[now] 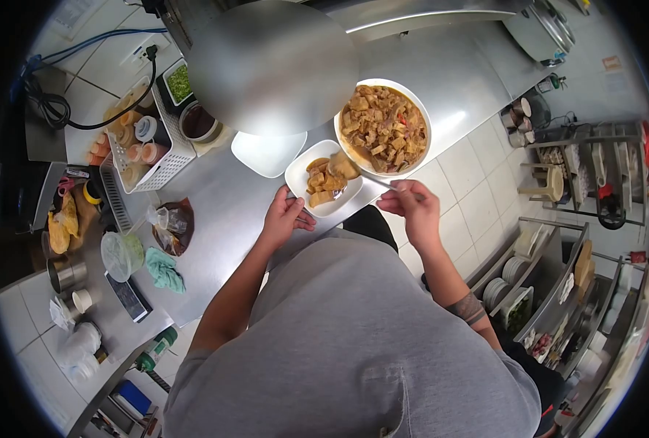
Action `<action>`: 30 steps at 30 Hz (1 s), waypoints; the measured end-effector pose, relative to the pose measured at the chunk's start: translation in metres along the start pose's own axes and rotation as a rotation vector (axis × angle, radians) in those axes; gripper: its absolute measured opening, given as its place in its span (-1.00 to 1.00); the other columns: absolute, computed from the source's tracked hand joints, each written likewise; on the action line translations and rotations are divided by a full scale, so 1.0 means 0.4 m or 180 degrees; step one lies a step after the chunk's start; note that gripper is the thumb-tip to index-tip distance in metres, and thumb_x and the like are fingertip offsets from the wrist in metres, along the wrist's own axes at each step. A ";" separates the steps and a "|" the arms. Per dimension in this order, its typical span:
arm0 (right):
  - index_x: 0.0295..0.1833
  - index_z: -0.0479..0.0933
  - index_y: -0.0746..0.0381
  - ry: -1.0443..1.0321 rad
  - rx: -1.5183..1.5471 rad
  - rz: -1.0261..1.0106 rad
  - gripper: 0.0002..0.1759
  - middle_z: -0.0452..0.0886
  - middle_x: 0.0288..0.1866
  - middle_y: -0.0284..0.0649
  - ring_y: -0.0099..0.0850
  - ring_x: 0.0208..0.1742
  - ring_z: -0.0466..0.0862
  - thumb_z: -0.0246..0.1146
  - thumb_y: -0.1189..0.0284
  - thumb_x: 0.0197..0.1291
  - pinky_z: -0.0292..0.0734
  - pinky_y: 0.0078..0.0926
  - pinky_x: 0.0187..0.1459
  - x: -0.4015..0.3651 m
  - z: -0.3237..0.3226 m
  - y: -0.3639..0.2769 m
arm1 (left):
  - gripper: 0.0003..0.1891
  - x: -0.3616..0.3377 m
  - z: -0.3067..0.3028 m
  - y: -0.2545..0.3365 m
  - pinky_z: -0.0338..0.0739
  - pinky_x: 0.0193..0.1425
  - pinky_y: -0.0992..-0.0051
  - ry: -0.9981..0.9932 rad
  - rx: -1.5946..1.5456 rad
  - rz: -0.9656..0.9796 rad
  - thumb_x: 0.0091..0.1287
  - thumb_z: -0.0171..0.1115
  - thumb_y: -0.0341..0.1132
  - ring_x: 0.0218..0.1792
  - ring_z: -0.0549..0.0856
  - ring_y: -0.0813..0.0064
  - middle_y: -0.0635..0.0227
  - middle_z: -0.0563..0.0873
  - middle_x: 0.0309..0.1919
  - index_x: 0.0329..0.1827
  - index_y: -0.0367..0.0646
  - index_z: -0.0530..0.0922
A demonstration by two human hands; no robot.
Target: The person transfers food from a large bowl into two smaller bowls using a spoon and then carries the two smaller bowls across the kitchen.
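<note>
My left hand (288, 217) grips the near left rim of a small square white bowl (348, 200), its fingers closed on the edge. Chunks of stewed meat in brown sauce (323, 182) lie in that bowl. My right hand (415, 207) is closed around the handle of a serving spoon (346, 166); its sauce-covered head is over the small bowl's right side. Just beyond, a large round white bowl (425, 145) is filled with the same kind of stew and some red bits. Another white square dish (268, 154) sits left of the small bowl.
On the steel counter (219, 241) at left are a white basket of sauce bottles (173, 162), a green cloth (164, 270), a bag of dark food (172, 225) and a phone (128, 297). Shelves with plates (505, 283) stand at right. A blurred patch hides the top middle.
</note>
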State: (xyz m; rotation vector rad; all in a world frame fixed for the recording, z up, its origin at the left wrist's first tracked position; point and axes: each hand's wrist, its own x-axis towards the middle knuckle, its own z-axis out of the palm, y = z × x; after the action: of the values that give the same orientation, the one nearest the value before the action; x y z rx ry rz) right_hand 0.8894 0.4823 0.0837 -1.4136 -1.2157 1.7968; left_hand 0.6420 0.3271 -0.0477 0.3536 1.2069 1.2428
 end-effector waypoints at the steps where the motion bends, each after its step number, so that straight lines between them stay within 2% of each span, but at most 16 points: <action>1: 0.08 0.61 0.47 -0.0189 -0.0551 -0.0449 -0.74 0.79 -0.19 -0.01 -0.25 -0.17 0.87 0.17 0.45 0.60 0.80 -0.35 -0.04 -0.006 0.002 0.029 | -0.53 -0.001 0.001 0.000 0.85 -0.17 0.25 0.0014 0.0005 0.0009 0.70 -0.01 -0.34 -0.23 0.82 0.30 0.06 0.70 0.01 0.58 -0.15 0.15; 3: 0.06 0.66 0.42 -0.0525 -0.1798 -0.1432 -0.75 0.83 -0.17 -0.11 -0.37 -0.13 0.87 0.20 0.43 0.60 0.74 -0.42 -0.03 -0.024 0.002 0.048 | -0.53 0.000 0.001 0.000 0.85 -0.16 0.25 0.0024 0.0015 0.0019 0.70 -0.02 -0.34 -0.22 0.82 0.30 0.06 0.70 0.02 0.59 -0.15 0.15; 4: 0.06 0.66 0.42 -0.0524 -0.1796 -0.1431 -0.75 0.83 -0.17 -0.11 -0.37 -0.13 0.87 0.20 0.43 0.60 0.74 -0.42 -0.03 -0.029 0.001 0.040 | -0.53 0.000 -0.001 -0.001 0.85 -0.16 0.25 0.0007 -0.0001 0.0032 0.70 -0.02 -0.34 -0.22 0.82 0.30 0.07 0.70 0.02 0.59 -0.15 0.15; 6: 0.09 0.68 0.38 -0.0587 -0.2296 -0.2077 -0.77 0.84 -0.16 -0.12 -0.36 -0.12 0.87 0.22 0.43 0.59 0.73 -0.44 -0.03 -0.034 -0.006 0.030 | -0.52 -0.001 -0.003 -0.004 0.85 -0.16 0.24 -0.0007 -0.0015 0.0040 0.70 -0.03 -0.35 -0.21 0.82 0.30 0.07 0.70 0.03 0.60 -0.15 0.15; 7: 0.09 0.68 0.38 -0.0586 -0.2295 -0.2076 -0.77 0.84 -0.16 -0.12 -0.36 -0.12 0.87 0.22 0.43 0.59 0.73 -0.44 -0.03 -0.031 -0.010 0.035 | -0.52 0.000 -0.004 -0.005 0.85 -0.15 0.24 -0.0019 -0.0026 0.0052 0.70 -0.03 -0.35 -0.21 0.81 0.30 0.06 0.69 0.03 0.60 -0.15 0.15; 9: 0.10 0.69 0.37 -0.0378 -0.1385 -0.1521 -0.77 0.84 -0.17 -0.13 -0.35 -0.13 0.87 0.22 0.44 0.59 0.73 -0.45 -0.04 -0.020 -0.020 0.050 | -0.52 0.000 -0.004 -0.005 0.85 -0.15 0.24 -0.0038 -0.0035 0.0060 0.70 -0.03 -0.35 -0.20 0.81 0.30 0.06 0.69 0.03 0.60 -0.15 0.15; 12: 0.08 0.69 0.38 -0.0508 -0.1505 -0.1359 -0.77 0.84 -0.19 -0.13 -0.35 -0.14 0.86 0.22 0.44 0.59 0.73 -0.45 -0.04 -0.019 -0.026 0.054 | -0.52 -0.001 -0.002 -0.003 0.85 -0.15 0.24 -0.0024 -0.0038 0.0064 0.70 -0.03 -0.35 -0.20 0.81 0.30 0.06 0.69 0.04 0.60 -0.15 0.15; 19: 0.08 0.69 0.41 -0.0257 -0.1875 -0.1809 -0.76 0.84 -0.17 -0.14 -0.40 -0.12 0.85 0.22 0.45 0.59 0.73 -0.46 -0.02 -0.035 0.009 0.057 | -0.52 -0.004 -0.003 -0.003 0.85 -0.16 0.24 -0.0004 -0.0027 0.0055 0.69 -0.03 -0.35 -0.21 0.81 0.31 0.06 0.69 0.04 0.60 -0.15 0.15; 21: 0.12 0.64 0.46 -0.0311 -0.1235 -0.1281 -0.73 0.82 -0.14 -0.05 -0.32 -0.13 0.86 0.19 0.44 0.60 0.74 -0.44 -0.03 -0.038 0.015 0.057 | -0.53 -0.002 0.000 0.000 0.85 -0.16 0.25 -0.0018 -0.0023 0.0064 0.69 -0.03 -0.35 -0.21 0.81 0.31 0.07 0.69 0.03 0.59 -0.15 0.16; 22: 0.12 0.64 0.46 -0.0293 -0.1237 -0.1286 -0.73 0.82 -0.14 -0.05 -0.32 -0.13 0.86 0.19 0.44 0.60 0.74 -0.44 -0.03 -0.036 0.013 0.053 | -0.53 -0.001 0.001 0.001 0.85 -0.16 0.25 -0.0017 -0.0009 0.0054 0.69 -0.03 -0.35 -0.21 0.80 0.31 0.07 0.69 0.03 0.59 -0.16 0.16; 24: 0.17 0.58 0.49 -0.0040 -0.0049 -0.0302 -0.69 0.78 -0.14 0.04 -0.24 -0.15 0.86 0.19 0.42 0.60 0.77 -0.39 -0.03 -0.027 0.011 0.039 | -0.54 -0.001 0.004 0.003 0.84 -0.16 0.26 -0.0007 -0.0009 0.0043 0.69 -0.03 -0.35 -0.21 0.80 0.31 0.07 0.68 0.03 0.58 -0.16 0.17; 25: 0.16 0.56 0.45 0.0125 0.0200 -0.0054 -0.69 0.76 -0.16 0.07 -0.18 -0.17 0.85 0.17 0.39 0.59 0.80 -0.30 -0.02 -0.026 0.013 0.011 | -0.54 -0.002 0.005 0.005 0.84 -0.16 0.26 -0.0003 -0.0014 0.0038 0.69 -0.03 -0.35 -0.22 0.80 0.32 0.07 0.69 0.02 0.58 -0.16 0.17; 26: 0.16 0.56 0.45 0.0122 0.0196 -0.0046 -0.69 0.76 -0.16 0.07 -0.18 -0.17 0.85 0.17 0.39 0.59 0.80 -0.30 -0.02 -0.018 0.000 0.009 | -0.54 -0.004 0.004 0.006 0.84 -0.17 0.26 0.0003 -0.0018 0.0032 0.69 -0.03 -0.35 -0.22 0.80 0.32 0.07 0.69 0.01 0.58 -0.16 0.17; 28: 0.10 0.55 0.42 -0.0025 0.0967 -0.0221 -0.71 0.76 -0.18 0.08 -0.15 -0.19 0.85 0.12 0.38 0.56 0.81 -0.23 -0.02 0.000 -0.040 0.009 | -0.52 0.002 -0.004 -0.003 0.84 -0.17 0.27 -0.0014 -0.0037 0.0013 0.70 -0.02 -0.36 -0.22 0.81 0.32 0.08 0.69 0.02 0.60 -0.15 0.13; 30: 0.05 0.55 0.41 0.0046 0.0944 -0.0347 -0.71 0.76 -0.17 0.09 -0.12 -0.20 0.84 0.07 0.38 0.54 0.81 -0.19 -0.02 0.017 -0.063 0.006 | -0.49 0.004 -0.005 -0.005 0.85 -0.18 0.28 -0.0046 -0.0053 -0.0008 0.70 -0.01 -0.36 -0.23 0.81 0.33 0.09 0.70 0.02 0.62 -0.13 0.09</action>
State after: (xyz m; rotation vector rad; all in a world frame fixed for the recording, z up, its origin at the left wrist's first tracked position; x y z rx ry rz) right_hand 0.9114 0.4949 0.0776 -1.1678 -0.9522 1.8012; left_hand 0.6411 0.3269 -0.0509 0.3481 1.1835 1.2455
